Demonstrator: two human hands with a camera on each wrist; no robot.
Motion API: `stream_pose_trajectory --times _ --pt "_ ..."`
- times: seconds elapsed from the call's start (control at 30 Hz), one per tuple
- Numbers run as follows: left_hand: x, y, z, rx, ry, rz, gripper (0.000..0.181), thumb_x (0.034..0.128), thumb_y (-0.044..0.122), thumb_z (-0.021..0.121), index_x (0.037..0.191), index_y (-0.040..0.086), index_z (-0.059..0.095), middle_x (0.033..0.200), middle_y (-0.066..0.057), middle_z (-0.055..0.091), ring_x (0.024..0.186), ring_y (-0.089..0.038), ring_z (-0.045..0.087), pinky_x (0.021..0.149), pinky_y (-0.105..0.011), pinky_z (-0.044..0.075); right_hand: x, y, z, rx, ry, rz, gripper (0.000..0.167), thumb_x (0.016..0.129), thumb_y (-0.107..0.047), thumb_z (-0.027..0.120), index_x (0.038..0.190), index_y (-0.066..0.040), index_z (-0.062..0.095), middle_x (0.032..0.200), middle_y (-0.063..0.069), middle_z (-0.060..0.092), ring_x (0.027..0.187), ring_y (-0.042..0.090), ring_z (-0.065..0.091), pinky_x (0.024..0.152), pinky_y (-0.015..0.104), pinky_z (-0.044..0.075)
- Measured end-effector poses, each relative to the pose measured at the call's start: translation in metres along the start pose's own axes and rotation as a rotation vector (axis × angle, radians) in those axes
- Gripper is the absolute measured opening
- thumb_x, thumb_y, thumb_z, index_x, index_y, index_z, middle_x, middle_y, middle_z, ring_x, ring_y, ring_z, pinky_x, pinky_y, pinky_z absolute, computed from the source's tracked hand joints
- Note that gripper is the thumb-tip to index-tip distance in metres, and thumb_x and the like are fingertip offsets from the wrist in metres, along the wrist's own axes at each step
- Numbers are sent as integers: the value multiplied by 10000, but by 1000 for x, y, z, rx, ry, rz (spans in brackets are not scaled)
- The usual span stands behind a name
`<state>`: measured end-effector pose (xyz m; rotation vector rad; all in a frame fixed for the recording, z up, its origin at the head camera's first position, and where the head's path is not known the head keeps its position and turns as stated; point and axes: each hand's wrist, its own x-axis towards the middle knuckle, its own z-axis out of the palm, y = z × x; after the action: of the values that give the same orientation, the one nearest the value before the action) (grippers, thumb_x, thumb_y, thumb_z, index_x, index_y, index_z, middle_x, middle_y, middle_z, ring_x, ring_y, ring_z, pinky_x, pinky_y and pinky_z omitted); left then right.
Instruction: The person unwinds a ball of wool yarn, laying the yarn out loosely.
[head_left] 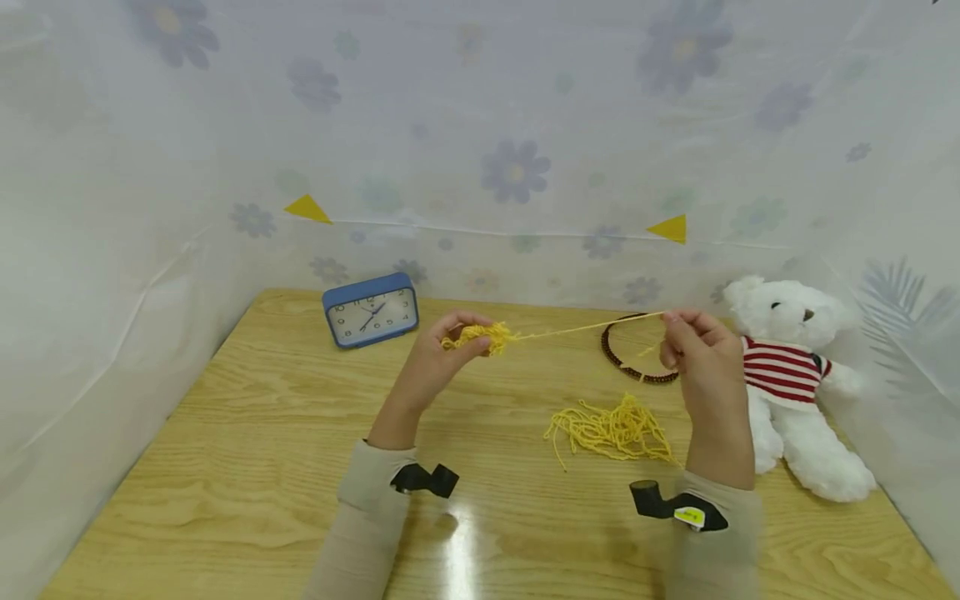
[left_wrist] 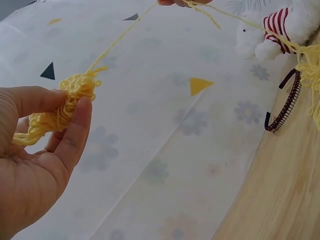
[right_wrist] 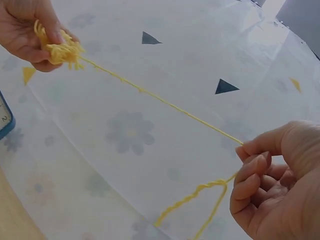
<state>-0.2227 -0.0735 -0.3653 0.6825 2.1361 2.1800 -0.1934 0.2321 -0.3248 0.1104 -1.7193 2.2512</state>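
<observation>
A small bundle of yellow yarn (head_left: 480, 337) is pinched between the thumb and fingers of my left hand (head_left: 437, 367), raised above the table. From it a yarn strand (head_left: 585, 329) runs taut to my right hand (head_left: 705, 375), whose thumb and index finger pinch it. In the right wrist view, yarn (right_wrist: 197, 192) hangs in a bend below my right fingers (right_wrist: 255, 172). A loose tangled pile of yellow yarn (head_left: 615, 429) lies on the table between the forearms, nearer the right one.
A blue clock (head_left: 371, 310) stands at the table's back left. A dark beaded ring-shaped band (head_left: 621, 365) lies behind the yarn pile. At the right sits a white teddy bear (head_left: 795, 375) in a striped shirt. A patterned white curtain (head_left: 450, 125) surrounds the wooden table (head_left: 262, 433).
</observation>
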Motion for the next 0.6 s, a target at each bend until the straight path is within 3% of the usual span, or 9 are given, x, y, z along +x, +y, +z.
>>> stream_pose_trajectory --times 0.13,0.27,0.47,0.6 --pt "0 0 -4 -18 28 -14 246 919 134 632 1146 41 615 1138 -104 545 915 -231 609 784 -338 551 4 -9 -15 282 236 -25 125 850 -38 688 830 59 613 576 49 397 449 133 359 414 229 328" --pt "-1 1 -7 -13 56 -11 247 917 132 634 1140 27 612 1110 -119 556 906 -218 620 794 -339 551 7 -15 -30 508 400 -84 125 826 47 684 806 116 581 560 81 387 404 153 336 373 244 304" --pt "-2 4 -7 -54 53 -11 249 923 96 617 1142 -19 590 1138 -142 530 908 -228 619 824 -353 546 6 -23 -50 659 602 -123 105 852 91 623 803 109 532 558 90 350 396 184 306 361 267 261" --pt "-2 3 -8 -75 49 -12 240 925 77 610 1140 -27 584 1148 -143 520 912 -224 611 831 -354 545 6 -25 -59 691 644 -128 132 861 110 589 768 95 496 541 83 318 394 188 292 360 265 225"
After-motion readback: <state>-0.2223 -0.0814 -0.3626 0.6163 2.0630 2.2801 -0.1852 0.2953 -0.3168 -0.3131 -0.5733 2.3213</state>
